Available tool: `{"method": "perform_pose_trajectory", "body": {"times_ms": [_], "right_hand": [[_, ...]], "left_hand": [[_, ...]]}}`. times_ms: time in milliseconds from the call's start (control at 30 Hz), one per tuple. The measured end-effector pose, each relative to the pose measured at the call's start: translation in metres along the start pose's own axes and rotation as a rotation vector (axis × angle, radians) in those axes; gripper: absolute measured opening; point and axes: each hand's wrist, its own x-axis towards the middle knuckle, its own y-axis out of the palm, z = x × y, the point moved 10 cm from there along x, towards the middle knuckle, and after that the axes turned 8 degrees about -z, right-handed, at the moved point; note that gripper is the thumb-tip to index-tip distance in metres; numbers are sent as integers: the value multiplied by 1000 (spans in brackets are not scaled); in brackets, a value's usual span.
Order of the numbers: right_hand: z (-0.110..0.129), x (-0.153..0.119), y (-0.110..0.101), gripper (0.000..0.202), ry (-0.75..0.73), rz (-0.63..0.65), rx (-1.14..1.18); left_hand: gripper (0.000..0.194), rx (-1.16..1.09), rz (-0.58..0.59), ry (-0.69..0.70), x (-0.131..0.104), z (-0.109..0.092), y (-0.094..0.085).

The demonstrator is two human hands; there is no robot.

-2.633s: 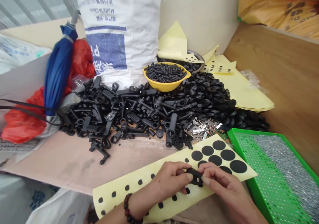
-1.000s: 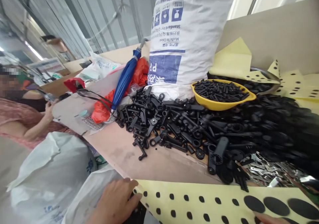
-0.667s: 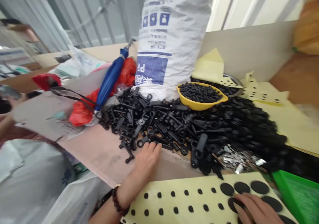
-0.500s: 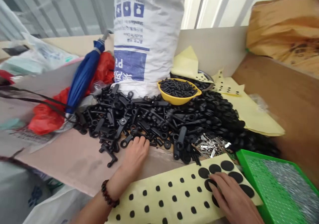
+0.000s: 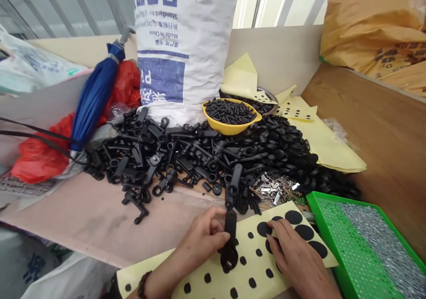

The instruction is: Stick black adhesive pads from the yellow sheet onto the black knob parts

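In my left hand (image 5: pixel 208 232) is a black plastic crank handle (image 5: pixel 230 234), held upright between thumb and fingers above the yellow sticker sheet (image 5: pixel 199 288). The sheet carries rows of small black dots and a block of large black round stickers (image 5: pixel 294 217) at its right end. My right hand (image 5: pixel 296 254) rests on that end, thumb and fingertips pinched at a round sticker, whose edge is partly hidden by the fingers. Beyond both hands lies a pile of black plastic parts (image 5: pixel 186 157), including more crank handles.
A green tray (image 5: pixel 324 223) of small metal pins stands at the right. Small metal clips (image 5: pixel 274 190) lie beside black discs. A yellow bowl (image 5: pixel 229 128) of black screw-like pieces sits before a white sack (image 5: pixel 186 37). At left lies a blue umbrella (image 5: pixel 95 95).
My left hand has left the pile's front edge and come right and nearer, now with a crank handle in it. My right hand stays at the round stickers. The camera view has shifted slightly.
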Motion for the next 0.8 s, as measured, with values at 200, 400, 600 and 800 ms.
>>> {"method": "perform_pose_trajectory", "body": {"times_ms": [200,400,600,800], "right_hand": [[2,-1,-7,17,37,-32,77],[-4,-4,-7,21,96,-27,181],[-9,-1,-7,20,120,-46,179],[-8,5,-4,19,117,-11,131]], "left_hand": [[17,750,-165,471,-1,-37,24],[12,1102,54,855,2,-59,97],[13,1192,82,850,13,-46,107],[14,1206,88,834,10,-46,104]]}}
